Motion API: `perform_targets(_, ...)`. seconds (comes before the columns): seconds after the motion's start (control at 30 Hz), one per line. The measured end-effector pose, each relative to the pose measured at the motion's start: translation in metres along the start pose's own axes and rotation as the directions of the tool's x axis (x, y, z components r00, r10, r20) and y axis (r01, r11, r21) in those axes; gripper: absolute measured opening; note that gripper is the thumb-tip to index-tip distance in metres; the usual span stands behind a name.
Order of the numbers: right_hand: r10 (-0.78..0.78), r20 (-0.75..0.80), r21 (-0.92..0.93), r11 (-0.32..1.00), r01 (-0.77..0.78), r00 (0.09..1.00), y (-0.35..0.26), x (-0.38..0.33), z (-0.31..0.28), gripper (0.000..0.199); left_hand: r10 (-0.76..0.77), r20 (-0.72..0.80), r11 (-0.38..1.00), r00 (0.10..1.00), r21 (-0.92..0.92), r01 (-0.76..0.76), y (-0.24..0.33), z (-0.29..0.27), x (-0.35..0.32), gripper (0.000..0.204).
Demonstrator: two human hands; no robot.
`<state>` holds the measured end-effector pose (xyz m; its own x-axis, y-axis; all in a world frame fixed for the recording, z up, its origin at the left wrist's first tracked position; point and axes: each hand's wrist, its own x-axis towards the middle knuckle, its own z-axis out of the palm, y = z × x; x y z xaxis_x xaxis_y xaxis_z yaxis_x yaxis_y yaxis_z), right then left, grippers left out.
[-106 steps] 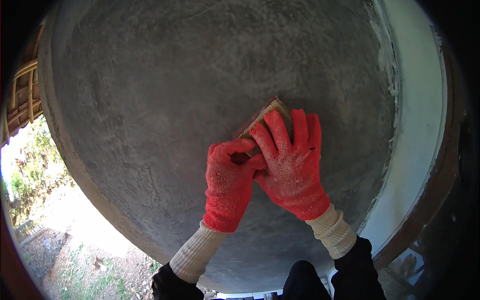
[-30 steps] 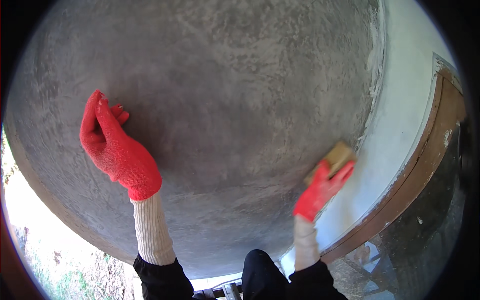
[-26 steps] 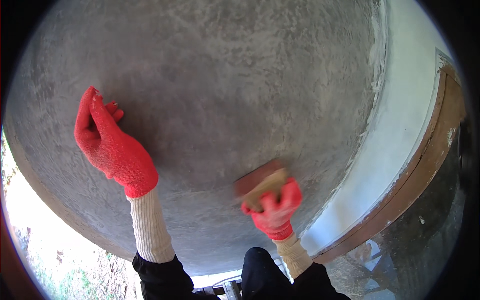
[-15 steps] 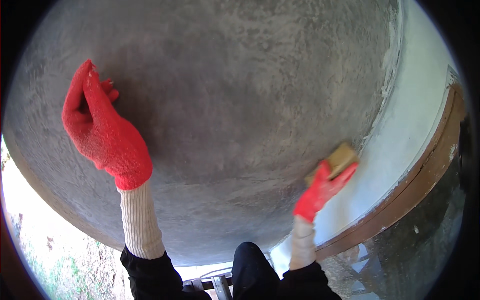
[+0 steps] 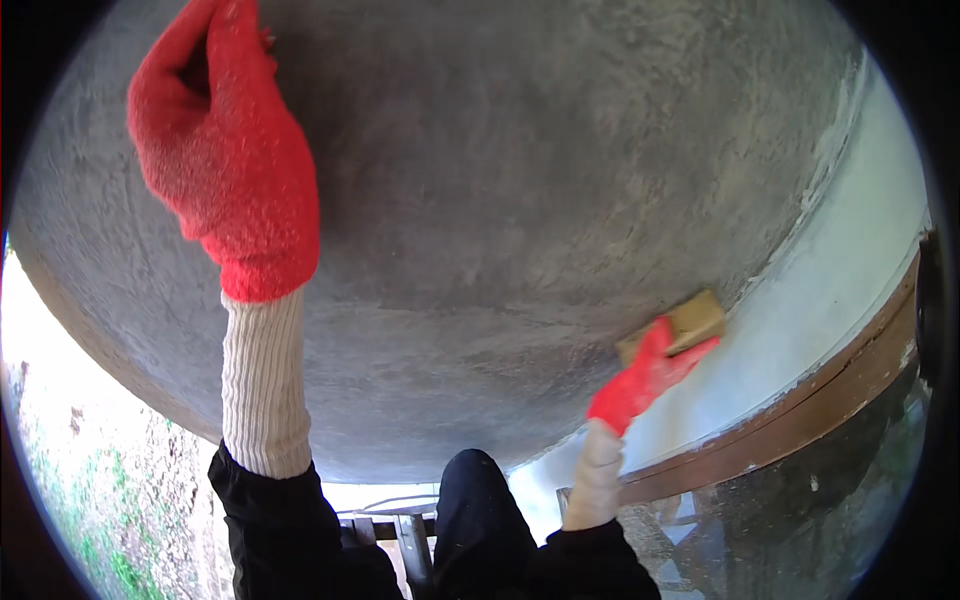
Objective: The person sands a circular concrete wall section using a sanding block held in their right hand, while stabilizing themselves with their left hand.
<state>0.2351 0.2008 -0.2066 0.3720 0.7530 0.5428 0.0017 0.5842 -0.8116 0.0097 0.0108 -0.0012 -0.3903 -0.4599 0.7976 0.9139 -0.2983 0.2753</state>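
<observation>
Grey wall [image 5: 450,220] meets white band [image 5: 850,275] nr R hand [image 5: 636,385], fingers gripping tan block [image 5: 700,320]; L hand [image 5: 232,150] hides pt., fingers' state unclear.

Left hand [image 5: 225,165]: fingertips cut off by the upper edge; whether they touch the wall [image 5: 480,200], I cannot tell. Right hand [image 5: 640,382]: slightly blurred; some fingers out of my sight. Block [image 5: 698,316]: partly covered by that hand; face toward the wall hidden from me. Sleeves [image 5: 285,540]: cut by the lower edge. Ground [image 5: 75,400]: partly lost to glare. Dark object [image 5: 930,320], right rim: kind unreadable to me.
</observation>
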Motion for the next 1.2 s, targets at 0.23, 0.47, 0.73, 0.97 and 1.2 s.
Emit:
perform_targets(0.23,-0.724,0.454,-0.172,0.5,0.849,0.519,0.009,-0.099,0.015,0.105,0.17,-0.068,0.974,0.983,0.163,-0.157,0.004,0.004,-0.016,0.019)
perform_targets(0.47,-0.134,-0.023,-0.057,0.99,0.132,0.991,0.0,-0.003,-0.002,0.075,0.14,-0.112,0.99,0.984,0.028,-0.138,-0.005,0.008,-0.018,0.018)
perform_targets(0.73,-0.773,0.311,-0.208,0.512,0.833,0.553,0.018,-0.128,0.032,0.093,0.047,-0.007,0.994,0.999,0.095,-0.046,-0.003,-0.005,-0.017,0.018)
perform_targets(0.97,-0.192,0.02,-0.023,0.981,0.192,0.981,0.019,-0.033,0.014,0.081,0.338,-0.039,0.933,0.94,-0.115,-0.34,-0.014,-0.004,0.005,0.015)
perform_targets(1.2,-0.276,0.124,-0.127,0.948,0.291,0.953,-0.011,-0.12,0.039,0.082,0.35,-0.009,0.936,0.937,-0.051,-0.35,-0.024,-0.006,0.004,0.014)
